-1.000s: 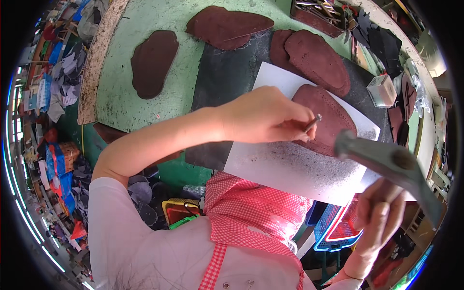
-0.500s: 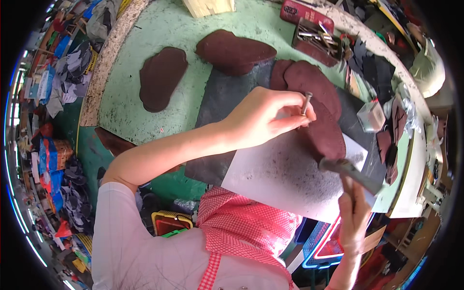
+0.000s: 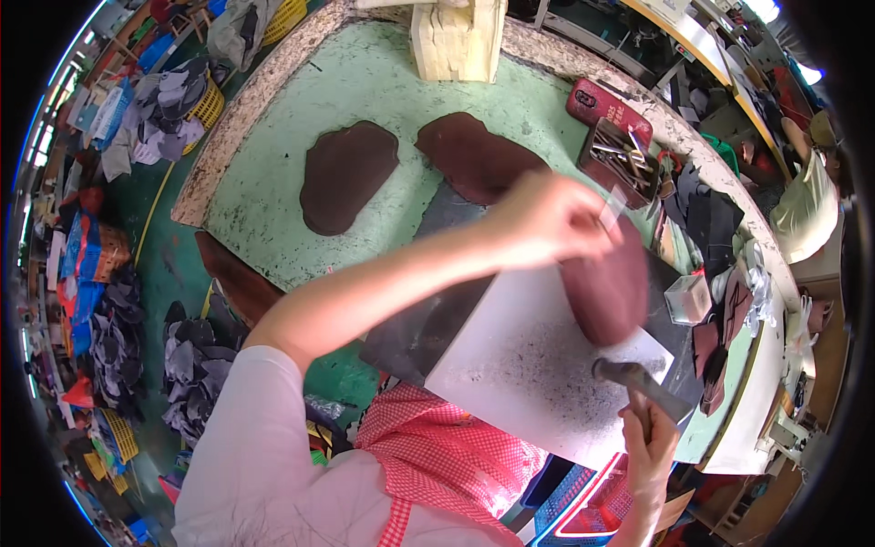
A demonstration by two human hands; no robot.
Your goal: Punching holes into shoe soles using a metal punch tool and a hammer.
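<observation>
My left hand (image 3: 547, 223) reaches across the green table (image 3: 273, 228) and pinches a small metal punch (image 3: 612, 208) just above the far end of a dark maroon leather piece (image 3: 609, 296). That piece lies partly on a white board (image 3: 524, 378). My right hand (image 3: 652, 447) grips a hammer's handle near the table's front edge. The hammer head (image 3: 612, 370) sits low over the white board, below the leather piece.
Two more maroon leather pieces (image 3: 346, 173) (image 3: 474, 157) lie further back. A dark mat (image 3: 419, 324) sits under the board. A tray of metal tools (image 3: 622, 155), a red case (image 3: 597, 98), a wooden block (image 3: 460, 36) and a clear small box (image 3: 688, 296) stand around.
My left hand has lifted the punch off the leather piece and moved it toward the far side. The hammer has come down from its raised position to just over the white board.
</observation>
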